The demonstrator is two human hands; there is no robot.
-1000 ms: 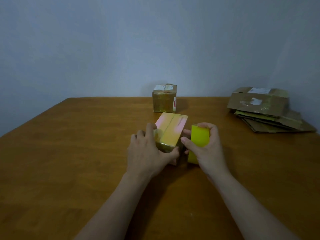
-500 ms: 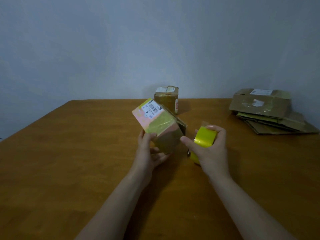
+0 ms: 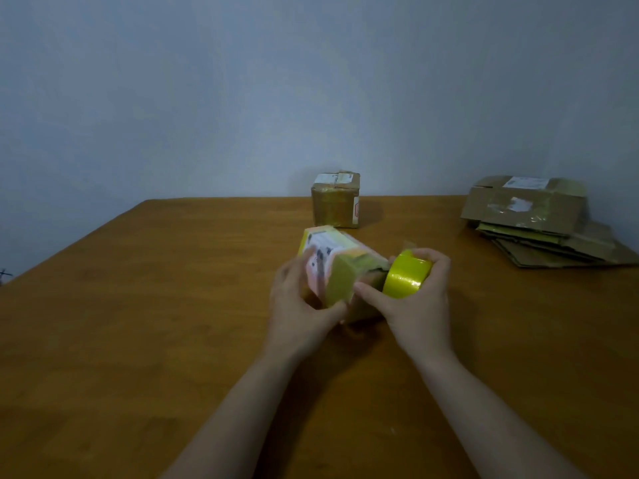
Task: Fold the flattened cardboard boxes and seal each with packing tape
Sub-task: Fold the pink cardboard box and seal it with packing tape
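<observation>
The left hand (image 3: 297, 316) holds a small box (image 3: 340, 267) with a white label on it. Its fingers are curled round the left side of the box, and its thumb lies on the side nearest the person. The box is tipped on a slant and looks blurry. I cannot tell if its low corner touches the brown table (image 3: 138, 340). The right hand (image 3: 418, 312) holds a yellow tape roll (image 3: 404, 276). Its fingers are curled over the top of the roll, and its thumb points left, right by the box. The roll sits just at the right end of the box, between the two hands. Far past the fingertips of both hands stands a taped brown box (image 3: 333, 205). Well off to the right of the right fingers lies a pile of flat boxes (image 3: 525, 212).
</observation>
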